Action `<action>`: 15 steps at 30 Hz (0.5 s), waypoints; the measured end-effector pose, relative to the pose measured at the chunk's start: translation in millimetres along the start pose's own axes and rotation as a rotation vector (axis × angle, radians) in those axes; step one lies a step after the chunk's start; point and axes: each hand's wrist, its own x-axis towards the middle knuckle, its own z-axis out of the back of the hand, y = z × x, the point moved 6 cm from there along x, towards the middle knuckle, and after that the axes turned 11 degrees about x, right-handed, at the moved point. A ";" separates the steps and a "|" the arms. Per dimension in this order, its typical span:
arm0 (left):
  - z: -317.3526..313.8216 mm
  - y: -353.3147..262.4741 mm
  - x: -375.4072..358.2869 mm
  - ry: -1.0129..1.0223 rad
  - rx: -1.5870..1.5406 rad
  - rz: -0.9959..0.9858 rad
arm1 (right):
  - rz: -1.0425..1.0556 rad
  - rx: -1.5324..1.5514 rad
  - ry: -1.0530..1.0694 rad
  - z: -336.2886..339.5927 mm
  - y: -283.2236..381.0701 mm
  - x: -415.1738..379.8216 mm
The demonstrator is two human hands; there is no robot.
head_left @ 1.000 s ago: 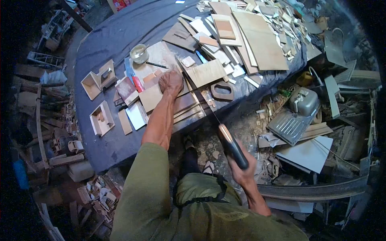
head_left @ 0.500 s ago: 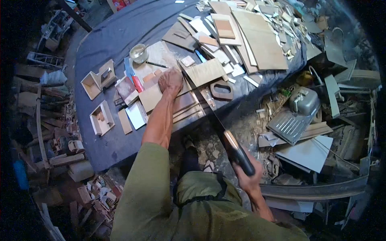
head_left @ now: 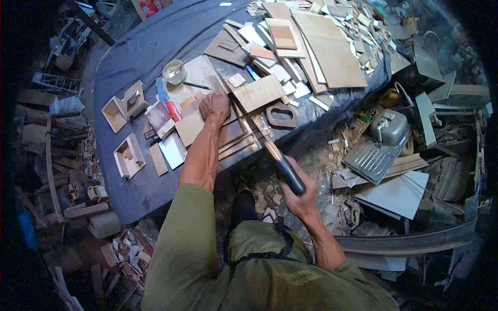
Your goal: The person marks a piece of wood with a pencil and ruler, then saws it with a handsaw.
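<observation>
My right hand (head_left: 302,194) is wrapped round the dark handle of a handsaw (head_left: 280,165), just off the table's front edge. The saw's blade runs up and left between my left hand and a pale wooden piece (head_left: 258,94). My left hand (head_left: 215,107) is closed and presses down on a flat wooden board (head_left: 190,126), left of the blade. Its fingertips are hidden. Beneath lie darker wooden strips (head_left: 233,133). Right of the blade, a loose wooden saw handle (head_left: 281,116) lies on the cloth.
A glass jar (head_left: 175,71), a red-handled tool (head_left: 174,111) and small open wooden boxes (head_left: 130,155) stand on the dark cloth-covered table (head_left: 137,194). Large boards (head_left: 332,52) and offcuts cover its far right. A metal sink (head_left: 365,155) and scrap wood lie on the floor.
My right hand has pushed the saw up and left, so its handle is nearer the table and less blade shows on my side. My left hand stays on the board.
</observation>
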 end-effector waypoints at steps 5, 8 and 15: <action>-2.0 -0.1 0.3 -0.041 0.010 -0.040 | 0.033 0.046 -0.022 2.6 -12.0 -9.8; -8.6 -0.4 1.7 -0.039 0.003 -0.041 | -0.010 0.065 0.008 2.1 -11.3 -11.2; -8.5 3.2 -0.4 -0.078 -0.040 -0.164 | -0.004 0.001 -0.026 4.0 -26.5 -13.9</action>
